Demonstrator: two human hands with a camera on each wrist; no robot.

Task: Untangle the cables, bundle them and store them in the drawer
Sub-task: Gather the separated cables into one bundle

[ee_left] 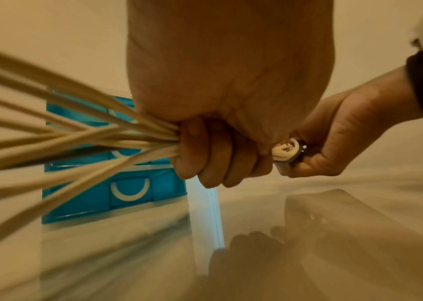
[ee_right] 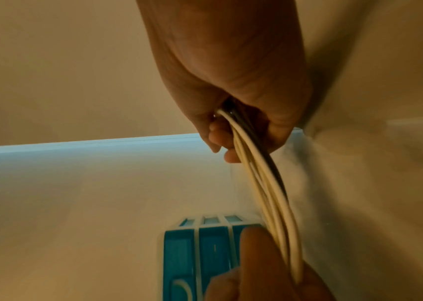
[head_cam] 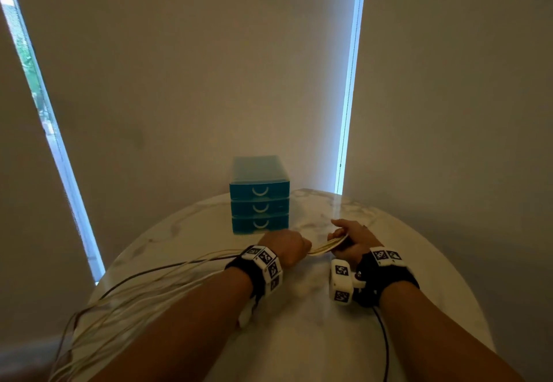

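Several white cables and a dark one (head_cam: 143, 286) run from the table's left edge to both hands. My left hand (head_cam: 288, 247) grips them in a fist; in the left wrist view the cables (ee_left: 76, 132) fan out leftward from the left hand (ee_left: 218, 142). My right hand (head_cam: 348, 239) holds the same strands a short way to the right, with the cable ends (ee_left: 288, 150) showing in the right hand (ee_left: 333, 138). In the right wrist view the cables (ee_right: 269, 193) hang from the right hand (ee_right: 243, 112). The blue drawer unit (head_cam: 259, 196) stands behind the hands, its three drawers closed.
The round marble table (head_cam: 389, 336) carries the drawer unit at its far edge. Loose cable lengths trail off the table's left rim toward the floor. A thin black cord (head_cam: 384, 342) runs from the right wrist band. Blinds and bright window strips stand behind.
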